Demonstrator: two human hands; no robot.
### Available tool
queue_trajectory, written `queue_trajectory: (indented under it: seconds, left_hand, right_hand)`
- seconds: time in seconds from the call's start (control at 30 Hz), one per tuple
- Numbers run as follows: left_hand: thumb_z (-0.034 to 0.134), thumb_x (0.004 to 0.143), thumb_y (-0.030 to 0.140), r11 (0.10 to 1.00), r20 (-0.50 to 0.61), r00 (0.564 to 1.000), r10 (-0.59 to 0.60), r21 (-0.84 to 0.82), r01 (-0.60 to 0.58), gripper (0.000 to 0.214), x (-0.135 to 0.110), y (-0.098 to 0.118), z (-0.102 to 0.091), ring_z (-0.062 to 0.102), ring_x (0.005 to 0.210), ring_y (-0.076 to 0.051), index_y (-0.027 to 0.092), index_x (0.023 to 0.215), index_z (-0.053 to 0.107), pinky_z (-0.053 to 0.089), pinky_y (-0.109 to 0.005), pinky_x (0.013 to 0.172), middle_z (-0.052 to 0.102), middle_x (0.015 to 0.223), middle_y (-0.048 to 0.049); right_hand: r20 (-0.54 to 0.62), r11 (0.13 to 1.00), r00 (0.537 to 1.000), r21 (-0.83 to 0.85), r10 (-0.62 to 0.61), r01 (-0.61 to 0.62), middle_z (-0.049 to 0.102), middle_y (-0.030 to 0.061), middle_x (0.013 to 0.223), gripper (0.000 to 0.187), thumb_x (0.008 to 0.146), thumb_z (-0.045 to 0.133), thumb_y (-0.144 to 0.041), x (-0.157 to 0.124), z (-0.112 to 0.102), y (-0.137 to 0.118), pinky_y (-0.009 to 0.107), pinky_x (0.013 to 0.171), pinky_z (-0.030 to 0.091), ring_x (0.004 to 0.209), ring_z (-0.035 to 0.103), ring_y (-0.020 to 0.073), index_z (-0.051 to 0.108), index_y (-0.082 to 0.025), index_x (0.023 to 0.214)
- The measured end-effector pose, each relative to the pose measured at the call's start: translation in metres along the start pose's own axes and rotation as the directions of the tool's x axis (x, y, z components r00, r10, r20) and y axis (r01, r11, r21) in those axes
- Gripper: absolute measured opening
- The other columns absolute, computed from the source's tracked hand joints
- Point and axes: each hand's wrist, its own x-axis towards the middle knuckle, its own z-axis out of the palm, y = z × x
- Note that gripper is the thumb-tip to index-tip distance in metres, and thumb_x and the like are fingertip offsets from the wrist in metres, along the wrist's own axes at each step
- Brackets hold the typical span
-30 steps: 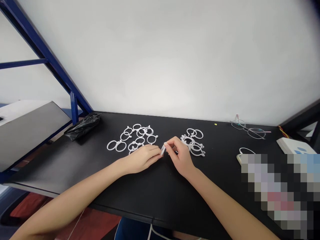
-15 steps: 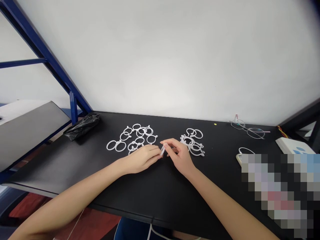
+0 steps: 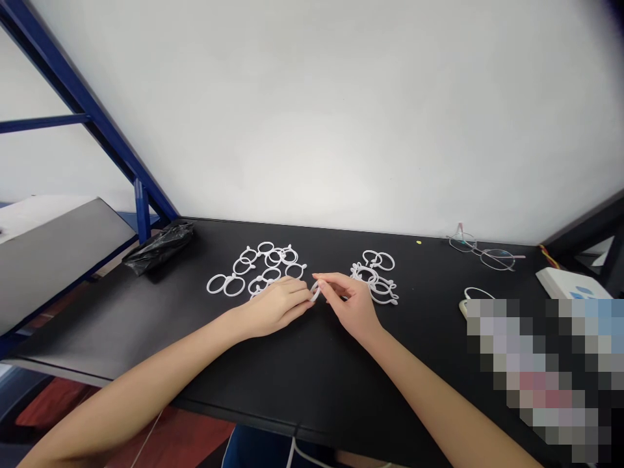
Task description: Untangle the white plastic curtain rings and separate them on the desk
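Between my two hands, above the black table (image 3: 302, 377), is a white curtain ring (image 3: 316, 290), seen nearly edge-on. My left hand (image 3: 283, 304) is closed on its left side, and my right hand (image 3: 348, 302) pinches it from the right with thumb and forefinger. Fingers cover part of the ring. Several loose white rings (image 3: 234, 286) with small eyelets lie behind and to the left of my left hand. Just beyond my right hand is a second, tighter cluster of white rings (image 3: 385, 261), some overlapping.
A crumpled black plastic bag (image 3: 160, 247) lies at the table's back left, beside a blue metal frame (image 3: 141, 208). Eyeglasses (image 3: 480, 252) rest at the back right, near a white box (image 3: 575, 286). A pixelated patch hides the right side. A white wall rises behind.
Both hands stay at nearly the same spot, still holding the ring. The ring and the right fingertips have shifted slightly; the ring piles look unchanged.
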Motion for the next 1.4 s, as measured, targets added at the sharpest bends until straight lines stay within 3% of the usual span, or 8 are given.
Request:
queue_trajectory:
  seconds: [0.23, 0.4, 0.5, 0.6, 0.77, 0.9, 1.13, 1.4]
  left_hand:
    - [0.041, 0.099, 0.026, 0.995, -0.116, 0.993, 0.022, 0.103, -0.01, 0.031, -0.001, -0.005, -0.003, 0.047, 0.074, -0.015, 0.016, 0.076, 0.058, 0.041, -0.031, 0.078, 0.053, 0.077, -0.0037]
    - [0.042, 0.098, 0.024, 0.988, -0.095, 0.995, 0.013, 0.152, 0.001, 0.032, -0.002, -0.01, 0.0, 0.046, 0.072, -0.015, 0.016, 0.069, 0.055, 0.039, -0.032, 0.078, 0.051, 0.073, -0.0026]
    - [0.043, 0.096, 0.023, 0.985, -0.059, 0.998, -0.002, 0.175, 0.013, 0.03, -0.002, -0.012, 0.002, 0.046, 0.073, -0.016, 0.016, 0.069, 0.054, 0.039, -0.032, 0.079, 0.049, 0.072, -0.002]
    - [0.044, 0.096, 0.024, 0.982, -0.036, 0.999, -0.021, 0.188, 0.027, 0.031, -0.002, -0.015, 0.003, 0.046, 0.074, -0.016, 0.017, 0.068, 0.053, 0.039, -0.033, 0.08, 0.049, 0.073, -0.002]
    - [0.047, 0.097, 0.027, 0.978, -0.013, 0.999, -0.048, 0.202, 0.05, 0.029, -0.002, -0.018, 0.004, 0.047, 0.076, -0.016, 0.016, 0.07, 0.052, 0.038, -0.033, 0.082, 0.049, 0.076, -0.0019]
    - [0.047, 0.097, 0.029, 0.974, -0.001, 0.998, -0.071, 0.214, 0.069, 0.028, -0.003, -0.018, 0.003, 0.047, 0.076, -0.016, 0.016, 0.072, 0.051, 0.038, -0.033, 0.082, 0.049, 0.077, -0.0015]
    - [0.048, 0.097, 0.03, 0.974, -0.007, 0.997, -0.073, 0.217, 0.073, 0.029, -0.002, -0.017, 0.002, 0.046, 0.075, -0.016, 0.017, 0.071, 0.049, 0.038, -0.032, 0.082, 0.049, 0.076, -0.0011]
    - [0.05, 0.096, 0.031, 0.977, -0.014, 0.998, -0.068, 0.201, 0.069, 0.028, -0.003, -0.017, 0.002, 0.045, 0.073, -0.015, 0.017, 0.071, 0.047, 0.038, -0.032, 0.081, 0.048, 0.075, -0.0004]
  right_hand:
    - [-0.099, 0.986, 0.988, -0.128, -0.12, 0.107, 0.072, 0.0076, 0.099, 0.018, 0.09, 0.056, -0.028, -0.002, 0.0, -0.005, 0.026, 0.054, 0.055, 0.076, 0.068, 0.017, 0.07, -0.021, 0.101]
    - [-0.087, 0.97, 0.982, -0.194, -0.167, 0.147, 0.07, 0.0077, 0.099, 0.015, 0.092, 0.053, -0.023, -0.002, 0.0, -0.001, 0.027, 0.055, 0.055, 0.082, 0.067, 0.0183, 0.067, -0.021, 0.091]
    - [-0.078, 0.934, 0.973, -0.307, -0.215, 0.182, 0.068, 0.0093, 0.106, 0.013, 0.091, 0.053, -0.022, -0.002, 0.0, 0.004, 0.036, 0.073, 0.058, 0.095, 0.066, 0.0225, 0.066, -0.022, 0.092]
    - [-0.028, 0.871, 0.972, -0.45, -0.233, 0.196, 0.064, 0.0126, 0.118, 0.015, 0.09, 0.054, -0.021, -0.001, -0.001, 0.011, 0.05, 0.095, 0.05, 0.112, 0.059, 0.0283, 0.066, -0.021, 0.099]
    - [0.086, 0.785, 0.983, -0.592, -0.164, 0.183, 0.06, 0.0165, 0.129, 0.019, 0.089, 0.056, -0.022, -0.002, -0.001, 0.02, 0.06, 0.104, 0.039, 0.122, 0.053, 0.0343, 0.067, -0.017, 0.103]
    - [0.128, 0.769, 0.982, -0.611, -0.136, 0.186, 0.063, 0.0151, 0.124, 0.018, 0.089, 0.056, -0.021, -0.003, 0.0, 0.02, 0.057, 0.105, 0.038, 0.118, 0.056, 0.0315, 0.068, -0.016, 0.101]
    - [0.099, 0.757, 0.982, -0.627, -0.161, 0.187, 0.067, 0.011, 0.117, 0.013, 0.089, 0.055, -0.019, -0.004, 0.0, 0.017, 0.055, 0.105, 0.037, 0.113, 0.058, 0.0284, 0.068, -0.018, 0.094]
    - [0.018, 0.719, 0.979, -0.676, -0.202, 0.161, 0.068, 0.0103, 0.106, 0.01, 0.088, 0.058, -0.019, -0.002, -0.003, 0.014, 0.047, 0.089, 0.048, 0.098, 0.059, 0.0278, 0.068, -0.017, 0.09]
